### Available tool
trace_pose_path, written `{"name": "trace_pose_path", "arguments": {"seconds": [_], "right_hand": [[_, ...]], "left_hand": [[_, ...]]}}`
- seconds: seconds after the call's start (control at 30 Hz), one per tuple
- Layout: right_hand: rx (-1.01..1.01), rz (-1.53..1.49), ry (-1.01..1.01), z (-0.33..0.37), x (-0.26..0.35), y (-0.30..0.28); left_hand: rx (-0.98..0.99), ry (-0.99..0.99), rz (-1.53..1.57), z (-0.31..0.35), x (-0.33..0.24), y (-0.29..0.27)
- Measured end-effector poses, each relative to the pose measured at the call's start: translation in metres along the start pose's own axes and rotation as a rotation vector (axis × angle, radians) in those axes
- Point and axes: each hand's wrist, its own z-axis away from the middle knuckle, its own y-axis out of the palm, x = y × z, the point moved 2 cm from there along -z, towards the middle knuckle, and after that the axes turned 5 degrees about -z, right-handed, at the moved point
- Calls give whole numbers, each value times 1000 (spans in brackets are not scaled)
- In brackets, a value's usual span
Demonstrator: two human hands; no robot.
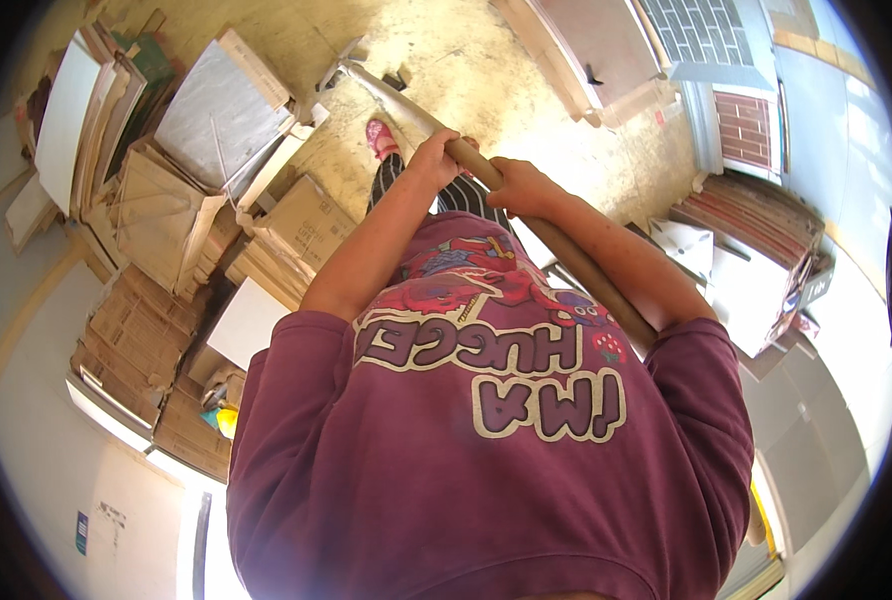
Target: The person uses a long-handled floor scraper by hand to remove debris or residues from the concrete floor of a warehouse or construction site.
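Note:
A long brown pole point(396, 103) slants across the view, from the floor at the upper left to under my right arm. It looks like the handle of a floor tool, with a small grey head point(338, 72) at its far end, too small to make out clearly. My left hand point(436, 160) is wrapped round the pole, at the middle of the view. Close behind it on the same pole, my right hand point(524, 187) is closed too. Dark bits point(396, 80) lie on the floor beside the pole's far end.
Cardboard boxes point(306, 228) and stacked tiles point(216, 115) line the left side. At the upper right stands a large flat carton point(606, 45), near brick-pattern panels point(746, 130). Flattened brown boxes point(751, 220) are piled on the right. The floor point(446, 50) is yellowish and worn.

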Motion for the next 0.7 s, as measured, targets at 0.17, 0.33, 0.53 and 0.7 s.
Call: {"name": "trace_pose_path", "arguments": {"seconds": [0.17,0.33,0.53,0.7], "right_hand": [[-43,-53,40,38,-21,-3],[-80,-134,99,70,-52,5],[-164,-176,137,98,-85,17],[-159,-215,186,121,-86,19]], "left_hand": [[23,-111,-114,-8,41,3],[3,-214,-215,0,78,14],[21,-338,-272,6,113,18],[57,-341,-308,15,128,26]]}}
